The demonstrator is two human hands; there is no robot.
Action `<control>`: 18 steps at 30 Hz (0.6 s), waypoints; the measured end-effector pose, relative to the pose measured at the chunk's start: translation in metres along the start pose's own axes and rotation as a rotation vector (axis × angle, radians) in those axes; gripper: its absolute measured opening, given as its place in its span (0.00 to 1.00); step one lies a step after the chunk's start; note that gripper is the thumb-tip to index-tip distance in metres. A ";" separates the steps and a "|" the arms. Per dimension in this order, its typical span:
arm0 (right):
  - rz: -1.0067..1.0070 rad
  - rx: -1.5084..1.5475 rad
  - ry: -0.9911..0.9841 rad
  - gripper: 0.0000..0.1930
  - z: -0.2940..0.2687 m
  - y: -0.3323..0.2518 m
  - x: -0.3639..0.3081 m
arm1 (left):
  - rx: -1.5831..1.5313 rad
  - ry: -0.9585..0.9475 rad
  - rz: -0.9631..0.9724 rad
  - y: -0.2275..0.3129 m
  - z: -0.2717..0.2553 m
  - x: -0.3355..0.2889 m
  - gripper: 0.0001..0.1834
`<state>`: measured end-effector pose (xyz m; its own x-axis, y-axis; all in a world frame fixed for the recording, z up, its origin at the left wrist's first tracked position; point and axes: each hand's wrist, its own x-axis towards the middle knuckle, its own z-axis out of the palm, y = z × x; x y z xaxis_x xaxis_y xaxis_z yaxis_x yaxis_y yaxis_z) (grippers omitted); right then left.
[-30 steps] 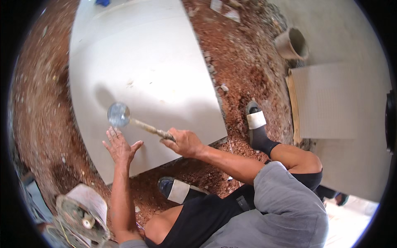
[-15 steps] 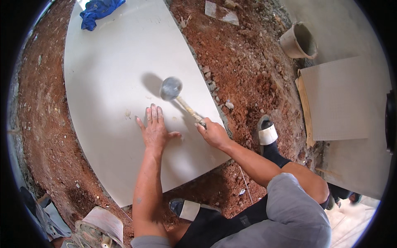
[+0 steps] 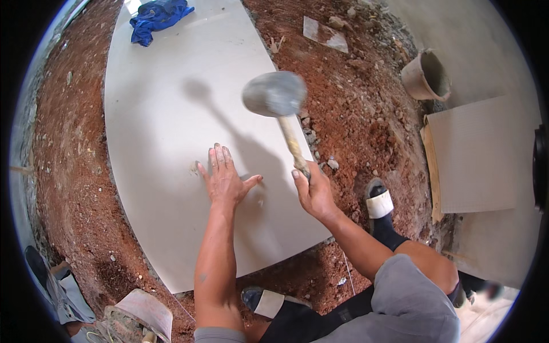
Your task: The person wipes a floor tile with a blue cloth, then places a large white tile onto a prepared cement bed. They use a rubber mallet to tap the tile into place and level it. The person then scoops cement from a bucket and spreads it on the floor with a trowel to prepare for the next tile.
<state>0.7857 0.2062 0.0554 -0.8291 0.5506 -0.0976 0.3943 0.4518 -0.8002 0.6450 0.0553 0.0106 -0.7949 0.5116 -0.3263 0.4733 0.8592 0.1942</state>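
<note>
A rubber mallet with a dark grey head and a pale, worn handle is up in the air, its head blurred by motion. My right hand is wrapped round the lower end of its handle. Below lies a large white tile slab, on which the mallet's shadow falls. My left hand rests flat on the slab with fingers spread, left of the mallet. Small smudges of dirt mark the surface near the fingers.
Reddish soil with rubble surrounds the slab. A blue cloth lies on its far end. To the right stand a bucket and a leaning pale board. A mortar-stained container is at lower left; a taut string crosses near my feet.
My right hand has lifted the mallet from low over the slab, its head now higher and further right. My left hand stays flat on the slab; the whole view has shifted slightly.
</note>
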 end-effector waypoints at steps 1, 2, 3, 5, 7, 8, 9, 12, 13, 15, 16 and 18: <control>0.011 0.038 0.010 0.15 0.004 0.002 0.004 | 0.014 -0.008 -0.019 0.001 0.000 0.005 0.68; 0.083 0.077 -0.031 0.15 0.007 0.004 0.006 | 0.011 -0.008 -0.029 0.001 0.000 0.009 0.68; 0.045 -0.087 -0.030 0.14 0.010 0.007 0.013 | 0.032 -0.041 -0.047 0.001 -0.001 0.011 0.68; 0.067 -0.177 -0.066 0.14 0.014 0.010 0.022 | 0.034 -0.088 -0.073 0.001 -0.002 0.016 0.68; -0.008 -0.183 0.013 0.16 0.016 0.010 0.030 | 0.038 -0.079 -0.070 0.001 -0.004 0.017 0.69; 0.010 -0.156 -0.057 0.16 0.017 0.010 0.033 | 0.029 -0.063 -0.067 0.000 -0.005 0.017 0.69; 0.019 -0.139 -0.070 0.17 0.017 0.008 0.035 | 0.031 -0.072 -0.070 0.000 -0.006 0.017 0.69; 0.069 -0.215 -0.160 0.17 0.018 0.002 0.038 | 0.016 -0.045 -0.071 0.000 -0.008 0.018 0.70; 0.074 -0.225 -0.156 0.17 0.018 0.000 0.039 | 0.017 -0.053 -0.077 0.001 -0.008 0.019 0.70; 0.005 -0.203 -0.062 0.18 0.018 -0.004 0.039 | 0.016 -0.048 -0.089 0.001 -0.009 0.021 0.70; 0.046 -0.180 -0.117 0.18 0.019 -0.006 0.040 | 0.016 -0.051 -0.094 0.001 -0.009 0.021 0.71; 0.133 -0.155 -0.174 0.19 0.019 -0.008 0.043 | 0.021 -0.059 -0.092 0.002 -0.009 0.022 0.72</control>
<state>0.7399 0.2128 0.0464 -0.8162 0.4896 -0.3068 0.5493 0.4928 -0.6749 0.6251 0.0679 0.0118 -0.8117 0.4293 -0.3960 0.4080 0.9019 0.1416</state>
